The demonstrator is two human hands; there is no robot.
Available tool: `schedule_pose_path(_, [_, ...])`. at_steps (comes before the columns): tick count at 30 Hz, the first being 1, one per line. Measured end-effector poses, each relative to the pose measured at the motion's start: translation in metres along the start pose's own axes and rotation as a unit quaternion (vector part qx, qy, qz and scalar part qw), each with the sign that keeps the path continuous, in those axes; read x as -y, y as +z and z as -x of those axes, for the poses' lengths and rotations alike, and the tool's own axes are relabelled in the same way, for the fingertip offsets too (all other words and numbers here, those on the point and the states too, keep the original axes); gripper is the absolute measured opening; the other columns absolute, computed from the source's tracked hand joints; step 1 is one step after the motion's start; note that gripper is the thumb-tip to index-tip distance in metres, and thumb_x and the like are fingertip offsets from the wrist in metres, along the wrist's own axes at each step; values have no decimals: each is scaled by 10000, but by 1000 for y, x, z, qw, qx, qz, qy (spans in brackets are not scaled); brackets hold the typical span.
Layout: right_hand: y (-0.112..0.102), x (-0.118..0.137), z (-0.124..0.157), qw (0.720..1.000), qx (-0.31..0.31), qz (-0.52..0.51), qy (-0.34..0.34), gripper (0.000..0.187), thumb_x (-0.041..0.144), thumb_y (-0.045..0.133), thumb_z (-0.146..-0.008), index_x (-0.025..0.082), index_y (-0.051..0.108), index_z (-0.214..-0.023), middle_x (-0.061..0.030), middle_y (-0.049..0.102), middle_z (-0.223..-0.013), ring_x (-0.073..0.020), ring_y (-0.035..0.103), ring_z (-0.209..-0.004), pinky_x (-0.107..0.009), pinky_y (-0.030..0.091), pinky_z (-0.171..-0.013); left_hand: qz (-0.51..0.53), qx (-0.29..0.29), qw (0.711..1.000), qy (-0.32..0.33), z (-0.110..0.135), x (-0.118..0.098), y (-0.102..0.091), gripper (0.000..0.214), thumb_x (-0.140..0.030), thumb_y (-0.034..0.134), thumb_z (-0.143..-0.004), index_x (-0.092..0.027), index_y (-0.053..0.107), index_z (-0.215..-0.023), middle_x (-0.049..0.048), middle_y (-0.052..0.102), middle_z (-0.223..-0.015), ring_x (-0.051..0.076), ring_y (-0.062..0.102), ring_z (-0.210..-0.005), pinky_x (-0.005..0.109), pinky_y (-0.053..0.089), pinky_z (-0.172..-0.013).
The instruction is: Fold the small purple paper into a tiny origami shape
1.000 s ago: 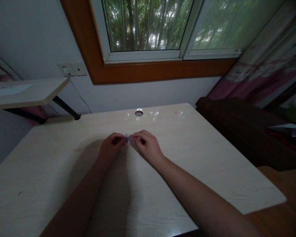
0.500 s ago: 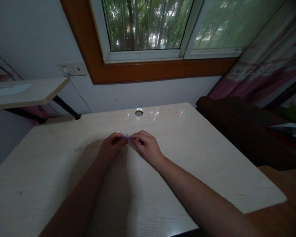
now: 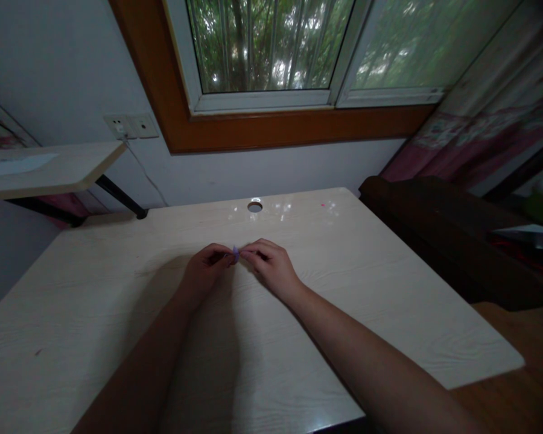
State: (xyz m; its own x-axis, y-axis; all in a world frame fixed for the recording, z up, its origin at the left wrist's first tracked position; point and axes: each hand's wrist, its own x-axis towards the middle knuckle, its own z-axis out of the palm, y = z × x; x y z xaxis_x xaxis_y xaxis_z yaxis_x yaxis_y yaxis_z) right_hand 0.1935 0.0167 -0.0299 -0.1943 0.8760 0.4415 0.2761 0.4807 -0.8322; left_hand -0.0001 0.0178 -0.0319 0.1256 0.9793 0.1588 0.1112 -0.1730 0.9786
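Observation:
A small, thin purple piece, pointed at the top, stands between my two hands above the middle of the table. It looks like folded paper, though it is too small to be sure. My left hand pinches it from the left between thumb and fingers. From the right, the fingertips of my right hand are pinched together at its other side. Fingers cover part of the piece on both sides.
Both forearms rest over a pale wood-grain table with a round cable hole near its back edge. A raised shelf on black legs stands at the back left. Dark wooden furniture adjoins the right side.
Both hands stay almost in place. The purple piece has shifted very slightly to the right and shows a little more of its side between the fingertips.

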Motion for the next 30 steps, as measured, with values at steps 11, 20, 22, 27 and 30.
schedule_pose_path(11, [2, -6, 2, 999, 3, 38, -12, 92, 255, 677, -878, 232, 763, -903, -29, 709, -823, -130, 608, -685, -249, 458, -640, -63, 11, 997, 31, -2, 12, -3, 172, -363, 740, -792, -215, 722, -877, 32, 719, -853, 181, 668, -819, 311, 519, -799])
schedule_pose_path(20, [2, -4, 1, 998, -14, 69, -2, 83, 166, 676, -817, 203, 745, -847, -16, 666, -757, -123, 581, -647, -237, 433, -613, -40, -3, 999, 15, -3, 13, -1, 232, -378, 746, -780, -217, 725, -945, 44, 737, -929, 188, 688, -853, 324, 539, -824])
schedule_pose_path(22, [2, -3, 1, 998, -15, 68, 0, 87, 160, 675, -813, 199, 748, -838, -16, 660, -745, -124, 577, -640, -239, 429, -608, -42, -5, 999, 11, -3, 12, -1, 236, -379, 746, -778, -213, 723, -945, 49, 739, -931, 192, 691, -858, 330, 540, -831])
schedule_pose_path(27, [1, -1, 1, 998, -33, 59, 4, 83, 197, 674, -826, 199, 754, -845, -19, 653, -731, -126, 557, -623, -242, 429, -597, -44, -8, 999, 2, -4, 10, -1, 267, -373, 759, -752, -212, 720, -962, 57, 747, -947, 201, 696, -859, 338, 539, -830])
schedule_pose_path(30, [2, -2, 2, 998, -41, 48, 8, 83, 220, 679, -830, 201, 759, -846, -18, 644, -716, -122, 541, -606, -241, 425, -587, -66, 3, 998, -7, -3, 8, -1, 234, -362, 749, -751, -217, 734, -935, 48, 757, -942, 203, 693, -867, 333, 529, -835])
